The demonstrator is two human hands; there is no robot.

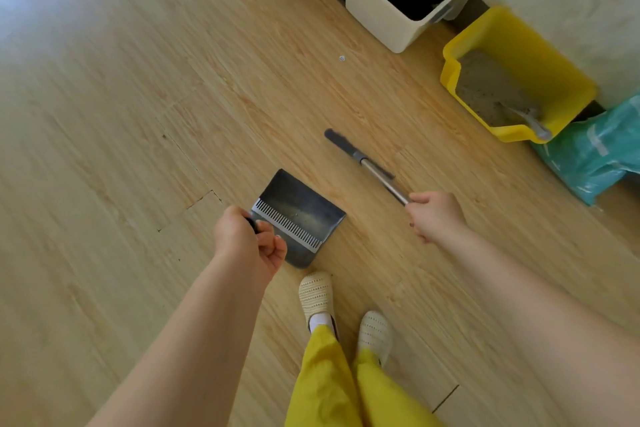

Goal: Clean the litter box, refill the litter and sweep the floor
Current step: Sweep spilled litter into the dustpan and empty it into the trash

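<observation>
Sweeping stage, by my read. Left hand [247,241] clenched round the dustpan [300,215] handle; pan sits low on the wood floor [114,121], comb teeth along its near edge, a few specks inside. Right hand [434,215] gripping the metal shaft of the broom [360,158], head angled toward the pan but apart from it.

Yellow litter box [519,74] stands against the wall at right, litter in it, scoop [530,118] leaning in the near corner. White bin [398,0] with black liner is beyond it; teal bag [588,152] just beside the box.

Risks as I judge them:
- One small scrap [341,58] lies near the bin, well apart from the broom; easy to miss.
- Pan lip not flat to the floor would let grit slide under.
- Tilting the pan forward on the carry to the bin would spill the specks.
- A wide broom stroke could knock the litter box or scoop.
</observation>
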